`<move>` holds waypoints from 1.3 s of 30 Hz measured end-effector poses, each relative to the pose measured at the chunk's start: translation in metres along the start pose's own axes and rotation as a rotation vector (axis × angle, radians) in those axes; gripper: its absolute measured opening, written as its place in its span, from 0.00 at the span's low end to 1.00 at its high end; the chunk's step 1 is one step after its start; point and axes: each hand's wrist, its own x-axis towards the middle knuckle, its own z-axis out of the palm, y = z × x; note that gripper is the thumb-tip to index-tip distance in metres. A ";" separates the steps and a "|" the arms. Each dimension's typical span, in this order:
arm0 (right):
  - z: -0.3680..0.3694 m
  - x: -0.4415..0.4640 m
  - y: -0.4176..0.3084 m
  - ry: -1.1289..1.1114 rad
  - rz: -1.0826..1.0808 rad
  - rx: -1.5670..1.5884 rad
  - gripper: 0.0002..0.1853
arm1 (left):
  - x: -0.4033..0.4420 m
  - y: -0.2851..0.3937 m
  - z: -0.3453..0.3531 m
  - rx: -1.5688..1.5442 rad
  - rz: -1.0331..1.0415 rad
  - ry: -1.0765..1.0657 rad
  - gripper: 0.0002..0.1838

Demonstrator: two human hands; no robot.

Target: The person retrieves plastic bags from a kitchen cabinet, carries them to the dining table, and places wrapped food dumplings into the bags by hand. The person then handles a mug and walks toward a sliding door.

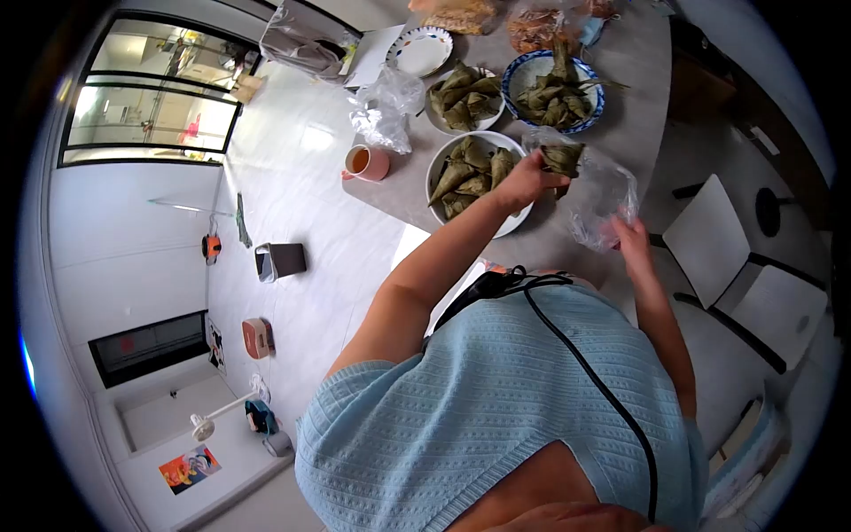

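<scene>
My left hand [523, 183] is closed around a leaf-wrapped zongzi [561, 160], above the right rim of a white bowl [434, 168]. Several more zongzi [461, 177] lie in that bowl. To the right, my right hand [631, 238] pinches the edge of a clear plastic bag [603, 191]. The bag hangs loosely between my two hands, partly behind the held zongzi. Just beyond, a blue-and-white patterned bowl [508, 84] and a smaller white plate [434, 111] also carry wrapped zongzi.
On the grey table [638, 97] stand a pink cup [368, 164] with brownish liquid, crumpled plastic [386, 111] and a dotted-rim plate [419, 50]. Bagged food [456, 13] lies at the far side. White chairs [709, 239] stand right; a bin [285, 260] is on the floor left.
</scene>
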 end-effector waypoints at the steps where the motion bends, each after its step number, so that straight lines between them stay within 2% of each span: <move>1: 0.000 0.003 0.002 -0.003 0.032 0.050 0.19 | 0.011 -0.010 0.007 0.110 0.099 -0.022 0.24; 3: 0.002 0.003 -0.001 0.077 0.028 0.090 0.21 | 0.035 -0.038 0.006 0.546 0.268 -0.086 0.25; 4: 0.005 -0.002 -0.011 0.067 0.049 0.153 0.21 | 0.045 -0.058 0.002 0.546 0.269 -0.097 0.25; 6: 0.001 -0.003 -0.016 0.065 0.066 0.221 0.21 | 0.061 -0.087 -0.005 1.233 0.335 -0.030 0.27; 7: -0.003 -0.001 -0.013 0.062 0.075 0.207 0.21 | 0.061 -0.087 -0.005 1.232 0.337 -0.039 0.27; 9: -0.011 0.001 -0.006 0.065 0.086 0.198 0.21 | 0.056 -0.087 -0.009 1.360 0.133 -0.026 0.27; 11: -0.015 0.002 -0.002 0.113 0.064 0.117 0.19 | 0.050 -0.081 -0.005 1.382 0.149 -0.014 0.26; 13: -0.015 0.001 -0.002 0.148 0.016 0.111 0.18 | 0.047 -0.073 0.000 1.547 0.062 -0.020 0.22; 14: -0.014 0.000 -0.003 0.179 -0.036 0.100 0.16 | 0.045 -0.066 0.002 1.547 0.058 -0.025 0.22; 17: -0.021 0.011 0.004 0.210 -0.003 -0.019 0.14 | 0.046 -0.054 0.002 1.656 0.156 -0.161 0.18; 19: -0.025 0.019 0.015 0.181 -0.043 -0.093 0.15 | 0.052 -0.052 0.001 1.503 0.532 -0.199 0.15; 20: -0.027 0.020 0.019 0.142 -0.083 -0.170 0.15 | 0.054 -0.052 0.002 1.499 0.530 -0.204 0.15; 22: -0.023 0.019 0.015 0.151 -0.061 -0.171 0.14 | 0.061 -0.050 0.003 1.502 0.735 -0.117 0.14; 23: -0.019 0.018 0.010 0.157 -0.044 -0.170 0.13 | 0.068 -0.060 -0.004 1.499 0.733 -0.115 0.14; 25: -0.017 0.019 0.007 0.149 -0.056 -0.174 0.14 | 0.075 -0.075 -0.015 1.567 0.550 0.076 0.13; 26: -0.018 0.020 0.006 0.142 -0.068 -0.174 0.14 | 0.077 -0.076 -0.018 1.565 0.547 0.075 0.13; 28: -0.022 0.024 0.007 0.159 -0.078 -0.167 0.15 | 0.073 -0.072 -0.025 1.720 0.286 0.101 0.13; 29: -0.023 0.026 0.006 0.176 -0.094 -0.161 0.16 | 0.067 -0.065 -0.027 1.721 0.281 0.098 0.13; 30: -0.024 0.029 0.006 0.175 -0.091 -0.159 0.16 | 0.059 -0.059 -0.028 1.713 0.515 0.006 0.13; 31: -0.022 0.032 0.001 0.243 -0.226 -0.206 0.17 | 0.053 -0.055 -0.026 1.689 0.750 -0.089 0.12; 32: -0.020 0.034 -0.003 0.313 -0.361 -0.251 0.18 | 0.049 -0.054 -0.023 1.692 0.749 -0.094 0.12; 34: -0.012 0.027 -0.026 0.376 -0.440 -0.359 0.18 | 0.038 -0.053 -0.017 1.706 0.839 -0.387 0.16; 35: -0.007 0.024 -0.037 0.435 -0.522 -0.473 0.18 | 0.036 -0.060 -0.017 1.707 0.834 -0.385 0.16; 37: -0.010 0.036 -0.035 0.413 -0.512 -0.454 0.17 | 0.040 -0.070 -0.018 1.744 0.677 -0.370 0.15; 38: -0.012 0.041 -0.034 0.394 -0.496 -0.439 0.17 | 0.042 -0.072 -0.019 1.747 0.678 -0.371 0.15; 39: -0.016 0.044 -0.032 0.395 -0.497 -0.438 0.17 | 0.044 -0.074 -0.020 1.714 0.786 -0.331 0.10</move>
